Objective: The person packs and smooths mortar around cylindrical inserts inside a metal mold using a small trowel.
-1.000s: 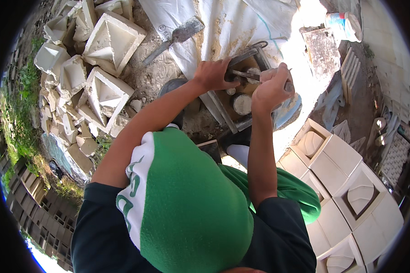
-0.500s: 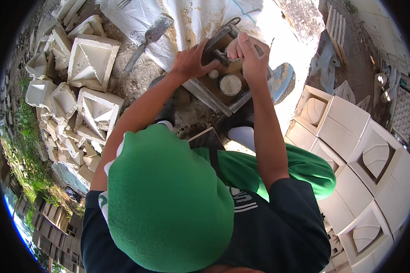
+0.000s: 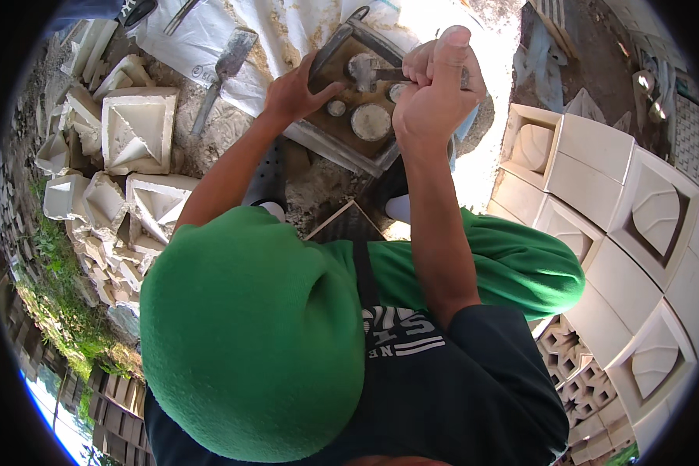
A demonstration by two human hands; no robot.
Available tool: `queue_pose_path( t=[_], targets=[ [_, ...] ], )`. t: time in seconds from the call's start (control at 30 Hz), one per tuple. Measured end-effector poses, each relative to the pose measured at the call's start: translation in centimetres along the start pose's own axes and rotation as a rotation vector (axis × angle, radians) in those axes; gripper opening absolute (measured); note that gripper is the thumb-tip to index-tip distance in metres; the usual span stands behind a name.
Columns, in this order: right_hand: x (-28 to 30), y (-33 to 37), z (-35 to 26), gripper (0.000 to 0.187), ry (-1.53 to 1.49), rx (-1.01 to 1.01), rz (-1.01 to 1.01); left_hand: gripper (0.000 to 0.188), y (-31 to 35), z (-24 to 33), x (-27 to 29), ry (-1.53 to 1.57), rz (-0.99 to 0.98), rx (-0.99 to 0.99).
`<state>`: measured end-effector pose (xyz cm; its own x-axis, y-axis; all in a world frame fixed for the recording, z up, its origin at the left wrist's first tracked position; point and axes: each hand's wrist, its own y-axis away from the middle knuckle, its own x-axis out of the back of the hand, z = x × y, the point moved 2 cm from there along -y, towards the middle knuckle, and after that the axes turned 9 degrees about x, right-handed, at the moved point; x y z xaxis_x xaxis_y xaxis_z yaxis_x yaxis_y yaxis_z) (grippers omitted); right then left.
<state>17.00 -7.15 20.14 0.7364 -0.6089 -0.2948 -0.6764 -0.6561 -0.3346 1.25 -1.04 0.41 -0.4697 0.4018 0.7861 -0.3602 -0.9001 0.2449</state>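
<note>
Before me lies a square mould (image 3: 346, 159) with dark raised sides, a brown bed and several round pale discs. My left hand (image 3: 291, 93) rests along its left side, fingers stretched out and thumb spread inward over the bed. Above the right side, my right hand (image 3: 441, 89) is closed in a fist, thumb up, around a tool with a dark metal shank (image 3: 390, 74). This shank reaches left towards a grey-smeared disc (image 3: 363, 70); whether they touch I cannot tell. The tool's exact kind is hidden by the fist.
A dirty trowel (image 3: 229, 66) lies at the left of the white sheet (image 3: 276, 39). Broken pale cast blocks (image 3: 138, 128) are heaped on the left. Stacked cream blocks (image 3: 586, 163) with leaf-like reliefs stand on the right. A green cap (image 3: 248, 334) fills the lower middle.
The view has shifted, and the mould sits slightly more to the left in it. My right hand has drawn away to the right with the tool, uncovering more of the discs. The left hand stays at the mould's side.
</note>
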Motion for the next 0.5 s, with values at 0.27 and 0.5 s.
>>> queue_pose_path(
  t=[0.27, 0.5],
  targets=[
    [0.0, 1.6, 1.3, 0.051, 0.117, -0.111, 0.065, 0.072, 0.1, -0.3, -0.2, 0.037, 0.088, -0.049],
    [1.2, 1.9, 2.8, 0.037, 0.046, -0.155, 0.196, 0.055, 0.5, 0.2, 0.2, 0.093, 0.109, -0.003]
  ],
)
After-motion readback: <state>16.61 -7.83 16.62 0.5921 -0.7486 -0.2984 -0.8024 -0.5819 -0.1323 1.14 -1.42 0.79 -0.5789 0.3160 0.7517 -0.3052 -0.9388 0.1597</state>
